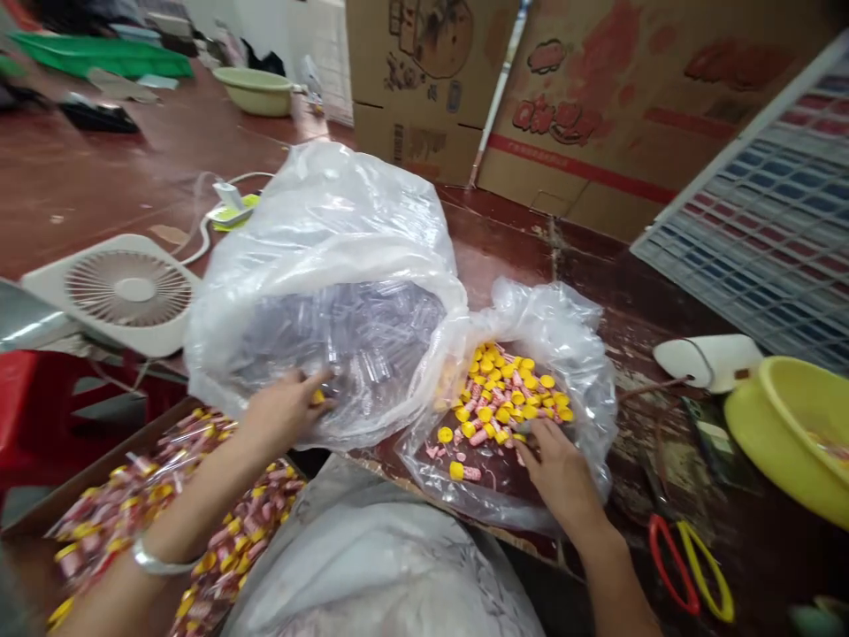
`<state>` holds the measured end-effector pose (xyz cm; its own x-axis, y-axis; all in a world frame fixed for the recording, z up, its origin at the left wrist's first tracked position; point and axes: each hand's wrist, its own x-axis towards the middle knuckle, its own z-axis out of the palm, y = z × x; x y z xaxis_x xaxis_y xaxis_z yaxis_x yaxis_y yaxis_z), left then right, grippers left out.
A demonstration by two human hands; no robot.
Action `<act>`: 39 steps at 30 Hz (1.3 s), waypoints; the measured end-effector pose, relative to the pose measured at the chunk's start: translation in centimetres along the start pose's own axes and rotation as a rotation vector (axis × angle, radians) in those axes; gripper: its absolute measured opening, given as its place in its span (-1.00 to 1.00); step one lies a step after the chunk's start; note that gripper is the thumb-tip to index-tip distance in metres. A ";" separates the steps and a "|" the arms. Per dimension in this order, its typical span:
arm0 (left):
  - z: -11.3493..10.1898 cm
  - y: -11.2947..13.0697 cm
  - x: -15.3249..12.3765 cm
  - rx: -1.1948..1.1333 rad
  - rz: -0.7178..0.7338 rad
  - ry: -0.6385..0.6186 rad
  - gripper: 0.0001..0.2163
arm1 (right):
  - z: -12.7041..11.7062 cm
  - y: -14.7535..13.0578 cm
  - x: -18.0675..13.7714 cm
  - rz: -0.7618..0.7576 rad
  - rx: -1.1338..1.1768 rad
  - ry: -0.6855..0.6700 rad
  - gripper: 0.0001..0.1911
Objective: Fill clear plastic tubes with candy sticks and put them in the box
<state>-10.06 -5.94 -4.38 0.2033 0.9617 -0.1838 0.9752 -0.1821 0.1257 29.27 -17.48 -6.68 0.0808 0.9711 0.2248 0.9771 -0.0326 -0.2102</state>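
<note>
My left hand [285, 411] is at the near edge of a large white plastic bag [332, 208] full of clear plastic tubes [378, 318]. Its fingers are closed around a small piece with a yellow cap [318, 396]. My right hand [561, 464] reaches into a smaller clear bag [554, 310] lying open. A pile of small pink patterned cylinders with yellow caps [487, 411] lies on it. My right thumb and fingers pinch at the pile's near right edge; what is between them is hidden.
At the lower left, a box [86, 464] holds many yellow-capped pink pieces. A white fan [136, 287] stands left of the large bag. Scissors [690, 562] with red and yellow handles and a yellow basin [762, 407] are on the right. Cardboard [424, 133] stands behind.
</note>
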 end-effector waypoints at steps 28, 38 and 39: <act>0.0 10.7 -5.7 -1.730 0.208 -0.438 -0.74 | -3.6 -12.2 2.5 -0.391 0.728 0.065 -0.86; 0.8 12.3 -6.4 -2.023 -0.012 -0.615 -0.62 | -1.0 -13.3 -0.5 -0.492 0.485 0.185 -0.36; 0.8 12.4 -6.4 -2.003 0.004 -0.665 -0.61 | -1.1 -13.5 -0.6 -0.488 0.493 0.170 -0.36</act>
<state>0.75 -14.53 -2.44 0.6391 0.6799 -0.3597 -0.3341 0.6666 0.6664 16.24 -17.86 -2.94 -0.2739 0.7959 0.5400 0.7101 0.5460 -0.4445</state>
